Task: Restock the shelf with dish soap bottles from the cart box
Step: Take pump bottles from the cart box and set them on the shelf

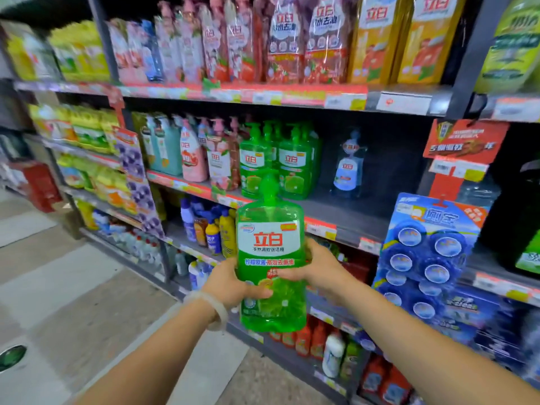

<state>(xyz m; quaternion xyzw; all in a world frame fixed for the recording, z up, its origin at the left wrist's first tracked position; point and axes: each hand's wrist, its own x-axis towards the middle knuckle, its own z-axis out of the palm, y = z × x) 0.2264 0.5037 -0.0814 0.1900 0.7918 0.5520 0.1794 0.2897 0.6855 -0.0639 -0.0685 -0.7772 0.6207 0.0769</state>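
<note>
- The dark middle shelf board (pixel 344 213) lies bare to the right of the row of green pump-top soap bottles (pixel 277 162).
- A clear pump bottle with a blue label (pixel 347 168) stands alone far back in that gap.
- A hanging card of round blue toilet blocks (pixel 423 258) juts out near the gap's right edge.
- A red promotional tag (pixel 464 141) hangs above the card.
</note>
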